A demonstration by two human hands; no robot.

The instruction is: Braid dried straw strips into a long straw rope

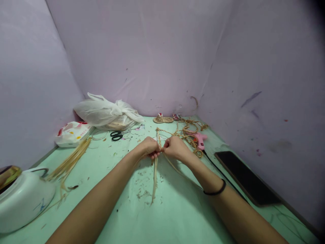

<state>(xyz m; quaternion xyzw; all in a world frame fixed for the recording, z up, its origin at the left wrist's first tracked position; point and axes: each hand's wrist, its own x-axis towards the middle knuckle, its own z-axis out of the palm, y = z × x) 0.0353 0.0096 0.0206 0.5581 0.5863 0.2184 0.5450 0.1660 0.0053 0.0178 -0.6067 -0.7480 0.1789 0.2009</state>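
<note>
Both hands meet over the middle of the green tabletop, working at a braided straw cord [158, 135]. My left hand [151, 147] is closed round the braid's lower end. Close beside it, my right hand [174, 147] pinches the straw strands where the braid ends. One loose flat strand [154, 179] hangs down below my left hand, and another thin strand trails from my right hand toward the forearm. Beyond the hands, the finished braid runs off to the right into a tangled heap of braided cord [190, 127]. My fingertips hide the exact crossing of the strands.
A pink glue gun [200, 139] with a black cable lies right, near a dark phone [246, 178]. Scissors [116, 135], a tissue pack [73, 134], loose straw [72, 159] and a white pot [25, 200] are left. Behind are a white plastic bag [106, 112] and a woven piece [164, 119].
</note>
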